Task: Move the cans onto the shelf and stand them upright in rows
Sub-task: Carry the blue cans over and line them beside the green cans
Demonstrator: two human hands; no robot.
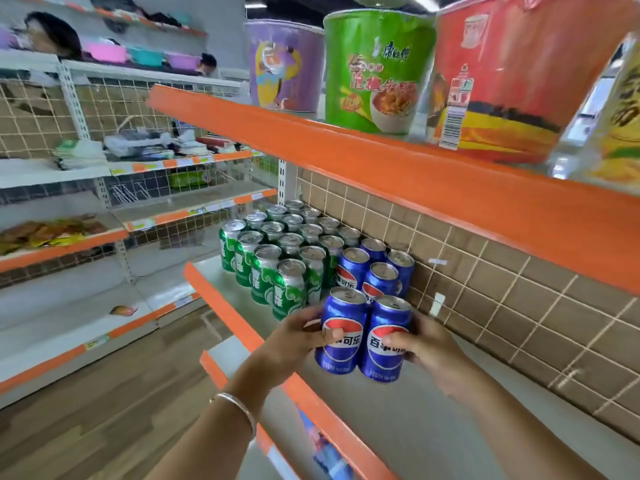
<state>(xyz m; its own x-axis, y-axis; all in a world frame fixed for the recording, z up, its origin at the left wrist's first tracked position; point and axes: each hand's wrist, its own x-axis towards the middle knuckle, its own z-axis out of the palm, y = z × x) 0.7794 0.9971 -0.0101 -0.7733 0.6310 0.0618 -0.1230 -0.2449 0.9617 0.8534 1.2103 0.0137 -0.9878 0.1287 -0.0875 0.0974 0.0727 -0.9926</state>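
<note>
Rows of green aluminium cans (pixel 277 258) stand leftward. The left hand (pixel 298 341) grips one upright blue cola can (pixel 343 334) mid-wall. Touching it, a second blue cola can (pixel 384 341) sits gripped in the right hand (pixel 426 351), low over the white metal shelf (pixel 433 427). Smooth, rigid, likely weighty: hold mid-body.

The location is a retail shop of the small-supermarket type. Tiered gondola shelving (pixel 433 427) with orange edge strips (pixel 381 168) is lining both sides of an aisle. Price labels (pixel 184 162) are sitting in the strips. Identical goods are standing in bulk: green cans (pixel 270 261), blue cola cans (pixel 379 275), and instant noodle cups (pixel 377 74) on the tier above. Wire-mesh back panels (pixel 34 109), plastic basins (pixel 105 51) and snack packets (pixel 52 232) are filling the opposite rack, across a wood-pattern floor (pixel 104 410).
</note>
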